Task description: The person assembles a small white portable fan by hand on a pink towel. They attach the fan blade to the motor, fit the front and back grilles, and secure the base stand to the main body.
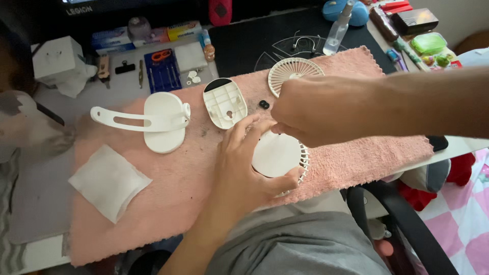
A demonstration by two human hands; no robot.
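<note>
- Already your small white plastic fan lies in pieces on the pink towel point(168, 203): stand point(163, 119) at centre left, base cover point(224, 103) at centre, one loose grille point(291, 71) above.
- Your left hand point(244, 168) grips the round white fan housing point(277, 155) at lower centre; your right hand point(310, 114) pinches at its top edge, the fingertips hidden.
- Reassembly looks left to do.
- Count: one stand, one cover, one grille, one housing, one white cloth pad point(109, 181).

White fan housing point(277, 155) and white grille point(294, 71) — on a pink towel point(178, 173); blue tool case point(162, 70).
</note>
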